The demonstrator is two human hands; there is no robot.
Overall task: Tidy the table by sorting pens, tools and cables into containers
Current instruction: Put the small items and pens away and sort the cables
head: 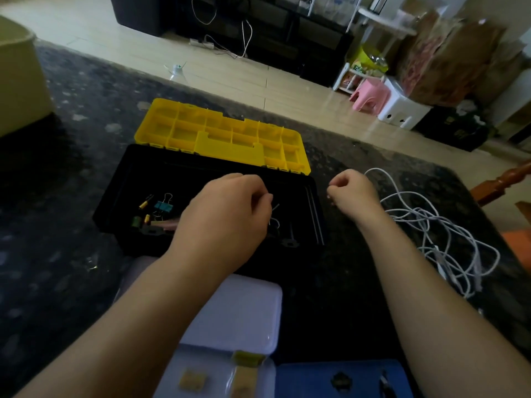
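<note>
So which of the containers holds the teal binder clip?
The black toolbox with the open yellow lid; the white tin and blue box sit nearer the camera.

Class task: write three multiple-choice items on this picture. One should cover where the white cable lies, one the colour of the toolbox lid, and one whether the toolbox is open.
1. Relative to the black toolbox, the white cable lies:
A) inside it
B) on the dark surface to its right
C) beneath it

2. The toolbox's lid is:
A) red
B) green
C) yellow

3. The toolbox is:
A) open
B) shut and latched
C) upside down

Key:
1 B, the cable sprawls loose beside the box.
2 C, the compartmented lid is yellow.
3 A, the lid is swung back and a binder clip shows inside.
</note>
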